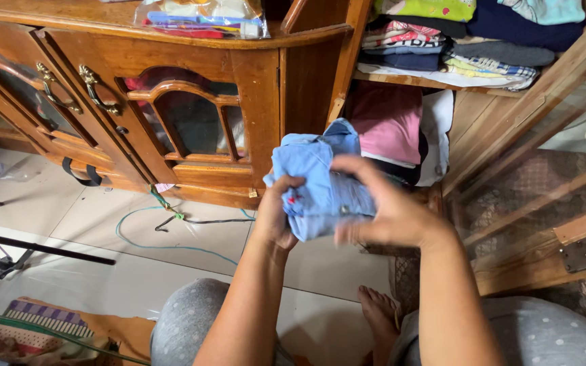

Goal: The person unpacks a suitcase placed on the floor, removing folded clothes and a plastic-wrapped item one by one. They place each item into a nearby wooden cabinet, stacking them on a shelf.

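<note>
Blue cloth: a folded light-blue shirt point(320, 179) is being held up in the air between the two hands, in front of the open wooden cupboard point(306, 74).
Left hand: the left hand point(281, 213) is closing around the shirt's left edge, thumb curling over the front, fingers hidden behind the fabric.
Right hand: the right hand point(384, 207) is pressing on the shirt's right side, thumb arching across the top of the bundle and fingers spreading under its lower edge; it is slightly blurred.
Position in the grip: the bundle is sitting between the palms, its collar end sticking up above both thumbs.
Behind it: a pink folded garment point(388, 118) is lying on the lower shelf just beyond the shirt, with a white cloth point(437, 132) beside it.
Upper shelf: stacks of folded clothes point(456, 47) are resting there.
Left: the cupboard's glazed doors point(184, 115) with brass handles point(96, 88) are standing shut.
Floor: a green cord point(164, 237) is trailing over pale tiles point(69, 210).
Below: the person's knees in grey dotted trousers point(191, 318) and a bare foot point(378, 312) are showing.
</note>
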